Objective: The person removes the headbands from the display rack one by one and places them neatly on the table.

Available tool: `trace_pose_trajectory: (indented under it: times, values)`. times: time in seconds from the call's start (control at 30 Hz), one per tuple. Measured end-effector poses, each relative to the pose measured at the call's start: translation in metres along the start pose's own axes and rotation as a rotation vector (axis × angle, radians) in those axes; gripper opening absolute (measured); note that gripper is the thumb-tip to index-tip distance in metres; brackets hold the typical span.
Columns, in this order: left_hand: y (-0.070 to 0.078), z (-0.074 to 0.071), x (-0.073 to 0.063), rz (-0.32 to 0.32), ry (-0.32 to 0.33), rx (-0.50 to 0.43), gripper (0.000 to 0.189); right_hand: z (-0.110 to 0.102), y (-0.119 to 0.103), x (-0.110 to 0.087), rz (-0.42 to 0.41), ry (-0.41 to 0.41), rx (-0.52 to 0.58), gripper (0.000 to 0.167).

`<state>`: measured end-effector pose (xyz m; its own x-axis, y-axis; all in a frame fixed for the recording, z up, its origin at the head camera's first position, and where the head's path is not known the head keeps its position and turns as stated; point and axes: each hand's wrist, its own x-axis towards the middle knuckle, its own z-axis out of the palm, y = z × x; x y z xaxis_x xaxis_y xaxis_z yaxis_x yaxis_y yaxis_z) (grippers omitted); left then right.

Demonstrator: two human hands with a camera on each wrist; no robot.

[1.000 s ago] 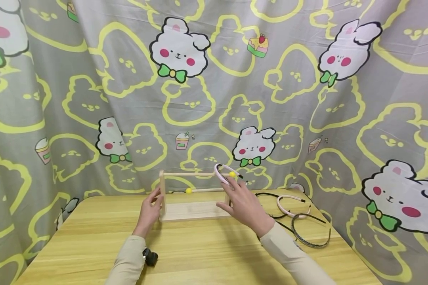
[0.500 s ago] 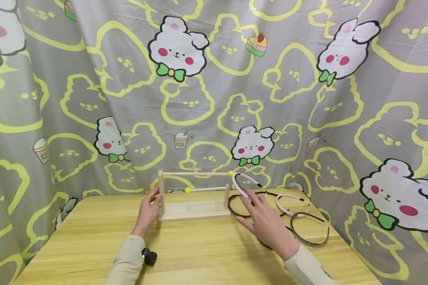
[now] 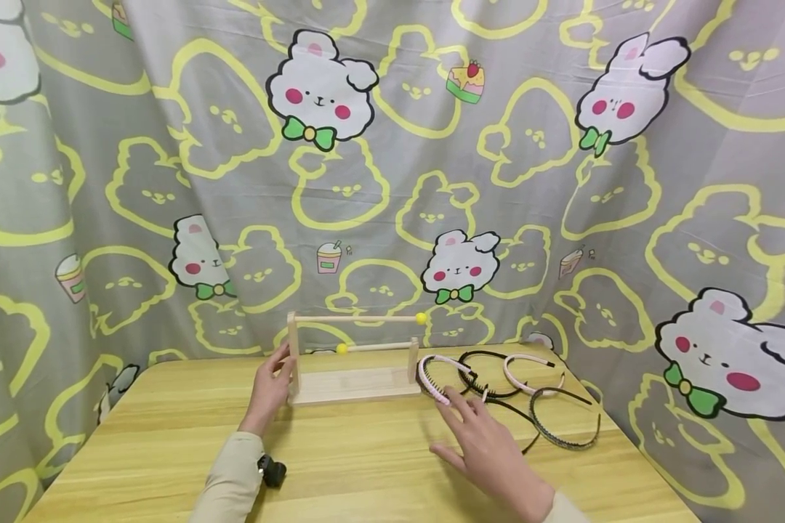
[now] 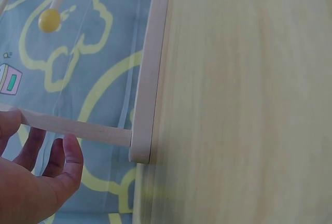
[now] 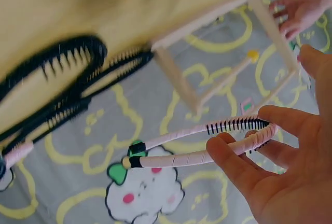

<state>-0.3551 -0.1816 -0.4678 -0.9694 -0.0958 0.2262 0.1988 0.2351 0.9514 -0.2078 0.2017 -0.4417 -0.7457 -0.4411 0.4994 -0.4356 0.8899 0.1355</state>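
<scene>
My left hand (image 3: 271, 388) grips the left upright post (image 4: 78, 127) of a light wooden stand (image 3: 360, 386), thumb on one side and fingers on the other. Two rods reach across this stand, each tipped with a yellow ball (image 3: 421, 318); both rods are bare. To the right, my right hand (image 3: 493, 447) holds a pink headband (image 5: 176, 160) with black inner teeth, pinched near its bend between thumb and fingers. In the head view that headband overlaps a dark one lying just right of the stand.
Several headbands lie on the right of the wooden table (image 3: 353, 465): a second pink headband (image 3: 512, 374), a grey-black headband (image 3: 565, 442) and black ones. A patterned curtain (image 3: 366, 181) hangs behind the table. A small black device (image 3: 273, 472) sits at my left wrist.
My right hand has drawn the pink headband rightward off the upper rod's balled end, then lowered it toward the other headbands. The left hand has stayed on the post.
</scene>
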Motion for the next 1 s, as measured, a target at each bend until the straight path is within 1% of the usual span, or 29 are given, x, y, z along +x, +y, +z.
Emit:
trace_pose_trajectory:
  times: [0.17,0.33,0.53,0.67,0.83,1.0]
  values:
    - [0.000,0.000,0.000,-0.013,0.005,-0.001,0.050,0.013,-0.013,-0.007,-0.060,-0.031,-0.041,0.067]
    - [0.000,0.001,0.000,-0.003,0.004,-0.007,0.050,0.024,-0.021,-0.009,-0.108,-0.081,-0.084,0.069]
    - [0.000,0.000,0.001,0.000,-0.002,0.001,0.050,0.031,-0.029,-0.009,-0.116,-0.119,-0.087,0.069]
    - [0.000,0.000,0.000,0.000,0.008,0.000,0.050,0.036,-0.032,-0.010,-0.122,-0.156,-0.076,0.069]
    - [0.001,0.001,0.000,0.001,0.020,-0.002,0.050,0.043,-0.034,-0.010,-0.117,-0.175,-0.040,0.065]
    - [0.000,0.001,-0.001,0.007,0.011,-0.002,0.050,0.044,-0.033,-0.011,-0.135,-0.213,-0.045,0.063]
